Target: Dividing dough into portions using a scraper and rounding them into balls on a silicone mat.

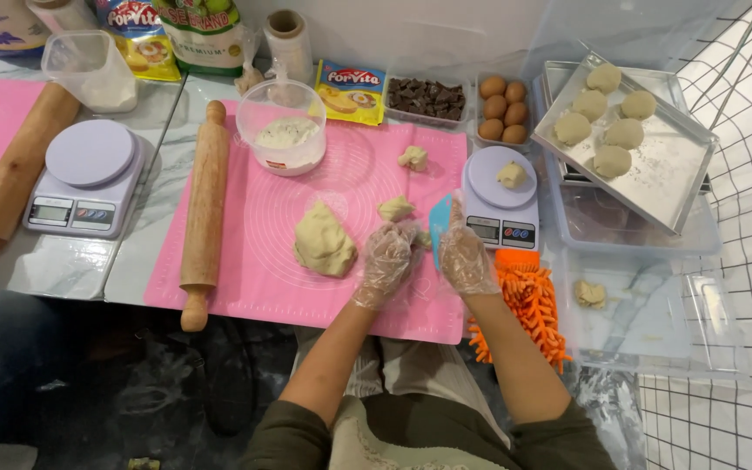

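Both my hands wear clear plastic gloves over the pink silicone mat (254, 261). My left hand (386, 261) is curled, its fingertips meeting my right hand; a scrap of dough may sit between them. My right hand (463, 254) grips a light blue plastic scraper (439, 224). A large dough lump (324, 240) lies just left of my left hand. Two small dough pieces (396, 208) (412, 157) rest farther up the mat. Another dough piece (511, 175) sits on the white kitchen scale (500, 222) beside my right hand.
A metal tray (663, 174) with several dough balls rests at the right. Wooden rolling pin (204, 204), flour bowl (282, 137), chocolate chunks (426, 97) and eggs (502, 109) stand behind. A second scale (87, 177) sits left; an orange mitt (528, 309) lies under my right forearm.
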